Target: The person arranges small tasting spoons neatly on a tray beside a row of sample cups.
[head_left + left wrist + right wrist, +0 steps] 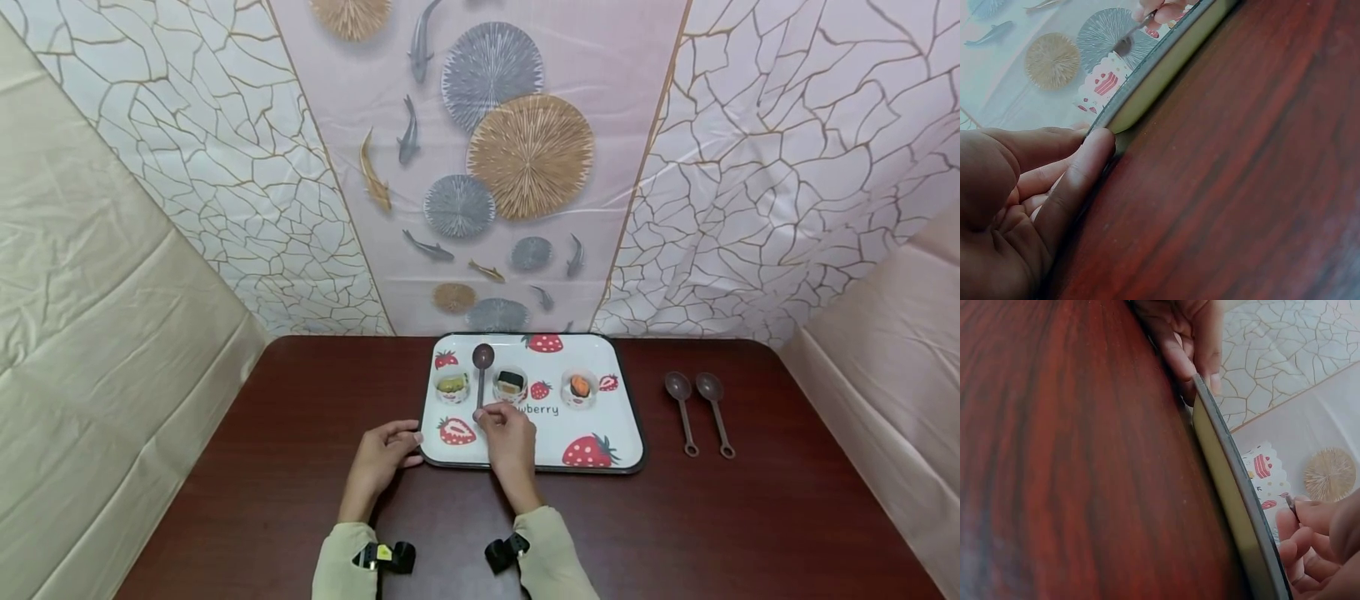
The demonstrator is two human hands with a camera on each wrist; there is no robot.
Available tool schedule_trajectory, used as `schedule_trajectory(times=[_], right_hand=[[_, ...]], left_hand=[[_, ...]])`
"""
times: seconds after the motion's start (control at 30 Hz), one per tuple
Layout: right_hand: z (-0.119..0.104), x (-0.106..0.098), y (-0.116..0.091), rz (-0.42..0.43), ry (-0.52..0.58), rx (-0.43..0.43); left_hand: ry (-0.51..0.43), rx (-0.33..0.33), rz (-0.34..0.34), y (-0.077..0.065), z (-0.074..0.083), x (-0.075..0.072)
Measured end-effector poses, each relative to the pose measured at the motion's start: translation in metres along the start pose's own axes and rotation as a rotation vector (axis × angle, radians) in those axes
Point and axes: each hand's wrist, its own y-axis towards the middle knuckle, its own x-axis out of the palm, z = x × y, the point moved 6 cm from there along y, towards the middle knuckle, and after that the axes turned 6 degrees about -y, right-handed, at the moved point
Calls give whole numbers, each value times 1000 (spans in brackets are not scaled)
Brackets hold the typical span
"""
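Across the head view, the dark red surface (pixel 247 508) runs left and right of the white tray (pixel 551 442), with patterned cloth (pixel 360 267) just behind its far edge and beige drapes (pixel 112 375) at both sides. The left hand (pixel 378 458) grips the tray's left edge; the right hand (pixel 512 442) pinches the handle of a brown spoon (pixel 482 382) over the tray, between the left cup (pixel 452 387) and middle cup (pixel 511 386). Farther right sits a third cup (pixel 580 388); beyond the tray, two spare spoons (pixel 678 386) lie side by side.

From the left wrist, the hand's thumb and fingers close on the tray's corner.

From the right wrist, curled fingers hold the spoon, mostly hidden, above the tray's long edge.
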Motion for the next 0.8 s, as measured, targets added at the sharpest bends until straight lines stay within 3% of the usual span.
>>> schedule_trajectory(times=[0.8], right_hand=[[3,9,7,-63,-145,46]], left_hand=[[5,-1,4,2,-2,0]])
